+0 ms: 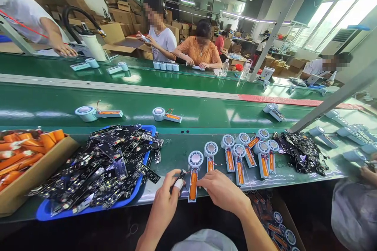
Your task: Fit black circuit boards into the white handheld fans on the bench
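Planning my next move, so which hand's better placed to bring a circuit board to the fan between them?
Likely the left hand: it holds a circuit board beside the fan; the right hand shows none.

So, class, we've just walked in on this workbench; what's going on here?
The person wearing the camera holds a small black circuit board in the left hand. The right hand is at the side of a pale blue fan unit, whose open handle shows an orange cylinder. More fan units lie to the right; a blue tray heaped with boards is to the left. Across the belt, other people handle items.
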Demonstrator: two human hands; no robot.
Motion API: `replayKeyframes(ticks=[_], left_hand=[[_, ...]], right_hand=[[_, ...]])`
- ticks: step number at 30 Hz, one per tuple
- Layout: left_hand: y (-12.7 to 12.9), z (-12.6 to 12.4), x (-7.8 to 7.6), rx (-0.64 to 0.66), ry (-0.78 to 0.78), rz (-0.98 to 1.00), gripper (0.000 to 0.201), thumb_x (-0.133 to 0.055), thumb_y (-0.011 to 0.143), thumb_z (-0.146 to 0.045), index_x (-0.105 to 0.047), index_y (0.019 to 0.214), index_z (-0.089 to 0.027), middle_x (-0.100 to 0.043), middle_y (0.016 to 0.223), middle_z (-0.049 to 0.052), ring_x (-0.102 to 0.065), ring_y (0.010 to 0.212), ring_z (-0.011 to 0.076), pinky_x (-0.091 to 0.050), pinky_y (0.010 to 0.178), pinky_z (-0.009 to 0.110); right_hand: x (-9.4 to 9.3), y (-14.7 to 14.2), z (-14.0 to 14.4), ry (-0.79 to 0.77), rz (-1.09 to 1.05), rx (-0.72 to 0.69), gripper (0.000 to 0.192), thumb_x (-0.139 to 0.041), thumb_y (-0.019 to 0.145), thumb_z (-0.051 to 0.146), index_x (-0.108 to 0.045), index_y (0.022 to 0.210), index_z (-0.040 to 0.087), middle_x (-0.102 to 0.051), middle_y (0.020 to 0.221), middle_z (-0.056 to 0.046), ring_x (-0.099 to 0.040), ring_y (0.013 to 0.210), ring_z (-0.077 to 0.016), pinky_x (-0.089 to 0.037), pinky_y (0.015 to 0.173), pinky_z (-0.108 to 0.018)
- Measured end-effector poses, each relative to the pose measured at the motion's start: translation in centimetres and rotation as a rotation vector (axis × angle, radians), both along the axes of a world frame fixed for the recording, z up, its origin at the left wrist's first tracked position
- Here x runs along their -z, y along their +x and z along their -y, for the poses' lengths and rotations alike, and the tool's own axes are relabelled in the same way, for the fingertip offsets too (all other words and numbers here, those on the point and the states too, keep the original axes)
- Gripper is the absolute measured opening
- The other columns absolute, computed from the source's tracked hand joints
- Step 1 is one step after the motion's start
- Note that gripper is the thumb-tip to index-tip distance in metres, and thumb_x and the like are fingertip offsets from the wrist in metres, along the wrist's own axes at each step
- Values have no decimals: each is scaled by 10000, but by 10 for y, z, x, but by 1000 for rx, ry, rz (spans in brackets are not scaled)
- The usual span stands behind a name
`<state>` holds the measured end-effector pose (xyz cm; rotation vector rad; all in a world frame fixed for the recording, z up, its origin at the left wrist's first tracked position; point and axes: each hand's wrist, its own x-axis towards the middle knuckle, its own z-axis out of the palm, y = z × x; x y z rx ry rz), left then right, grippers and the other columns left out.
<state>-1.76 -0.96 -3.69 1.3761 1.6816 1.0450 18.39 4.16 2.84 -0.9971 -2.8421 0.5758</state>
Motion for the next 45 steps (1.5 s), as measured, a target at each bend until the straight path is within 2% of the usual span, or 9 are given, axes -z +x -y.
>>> replayKeyframes(ticks=[6,9,12,14,24,36,39,43,45], left_hand=[[-6,5,-4,82,8,-87,418,-359,888,-339,-562,1234,-224,-750,896,61,-698,736,223,-547,730,347],[-7,5,-3,95,13,-91,437,-372,895,-348,-541,1282,-234,-765,994,81,-725,849,240,-550,789,366],[-5,4,0,58,17,-92,449,-376,889,-351,-534,1291,-229,-769,998,92,-732,855,247,-552,788,379],[-4,3,-1,30,15,-80,451,-379,885,-356,-533,1286,-219,-769,944,87,-727,794,243,-556,753,375],[3,8,-12,3,24,-48,300,-395,876,-404,-623,977,-236,-735,826,46,-670,650,220,-523,603,310],[8,4,-13,23,-8,70,379,-424,903,-511,-639,834,-207,-650,653,8,-602,596,193,-447,534,264],[9,6,-10,10,-17,75,353,-430,900,-489,-639,933,-206,-640,636,-1,-615,585,198,-454,526,270],[9,11,-6,-47,-21,87,458,-438,891,-443,-529,1254,-179,-686,665,-4,-646,563,208,-510,561,306],[9,12,-5,-52,-30,86,467,-434,888,-438,-531,1256,-167,-723,707,20,-667,571,212,-542,591,326]], right_hand=[[12,-5,-8,138,-321,84,289,-522,950,50,-704,1102,214,-715,1183,-100,-632,1078,-228,-479,937,-376],[24,-20,-12,-51,-571,180,249,-545,949,106,-729,1071,222,-754,1092,-69,-684,1003,-200,-520,892,-332],[31,-36,-12,-235,-721,411,215,-597,894,147,-735,1047,209,-763,874,-23,-703,799,-169,-541,754,-274],[32,-41,-9,-236,-718,483,205,-605,861,136,-748,991,204,-742,822,-15,-671,732,-158,-524,698,-257],[50,-45,5,-6,-558,325,282,-557,876,34,-722,1038,196,-679,976,-79,-624,943,-217,-518,837,-334],[49,-42,11,184,-434,151,215,-491,958,81,-643,1060,195,-640,976,-73,-562,890,-209,-513,789,-325],[52,-41,9,266,-417,170,207,-499,945,81,-649,1045,183,-625,951,-80,-549,859,-216,-508,759,-329],[52,-42,6,335,-356,230,213,-510,920,63,-655,1021,182,-607,921,-73,-536,838,-217,-481,723,-325],[48,-42,5,363,-288,212,168,-532,923,76,-653,973,182,-602,906,-66,-530,822,-211,-463,707,-317]])
